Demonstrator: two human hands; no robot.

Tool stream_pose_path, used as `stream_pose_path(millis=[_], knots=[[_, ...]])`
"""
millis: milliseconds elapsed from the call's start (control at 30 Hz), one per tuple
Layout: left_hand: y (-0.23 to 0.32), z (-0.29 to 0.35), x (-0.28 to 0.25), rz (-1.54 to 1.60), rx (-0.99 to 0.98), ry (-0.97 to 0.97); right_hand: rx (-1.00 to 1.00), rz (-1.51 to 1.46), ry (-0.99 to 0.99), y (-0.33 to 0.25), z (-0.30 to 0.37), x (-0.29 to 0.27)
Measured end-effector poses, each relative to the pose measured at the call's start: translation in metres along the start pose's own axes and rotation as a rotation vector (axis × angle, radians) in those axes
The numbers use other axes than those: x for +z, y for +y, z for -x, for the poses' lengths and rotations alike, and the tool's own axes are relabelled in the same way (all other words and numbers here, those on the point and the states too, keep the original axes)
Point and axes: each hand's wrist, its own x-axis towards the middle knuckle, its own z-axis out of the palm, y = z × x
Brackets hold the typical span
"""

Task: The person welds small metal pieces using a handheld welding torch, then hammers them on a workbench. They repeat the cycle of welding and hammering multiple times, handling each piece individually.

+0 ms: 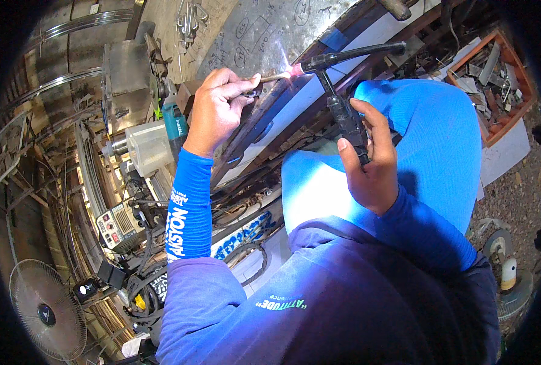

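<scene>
My right hand (374, 167) is wrapped round the black handle of a TIG welding torch (345, 115). The torch's pink nozzle (295, 70) points left, and a bright violet glow shines at its tip. My left hand (217, 112) pinches a narrow metal piece (273, 78), whose right end reaches the glow; its exact shape is hard to make out. Both the piece and the nozzle are over the edge of a worktable, beside a grey metal sheet (255, 36) with hand-drawn marks.
Bent metal rods (190, 24) lie on the table's far side. A teal power tool (174, 125) is left of my forearm. A welding machine (120, 226) and a fan (47, 313) stand at left. An orange crate (529, 91) holds metal scraps at right.
</scene>
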Motion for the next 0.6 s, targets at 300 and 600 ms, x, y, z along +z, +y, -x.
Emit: stream_pose_path(millis=[300,600], knots=[[0.0109,-0.0051,-0.0044,-0.066,-0.019,-0.033,0.069,-0.229,0.102,-0.002,0.0018,0.0066],[0.012,-0.0053,-0.0045,-0.066,-0.023,-0.031,0.049,-0.215,0.071,0.0007,0.0012,0.0051]])
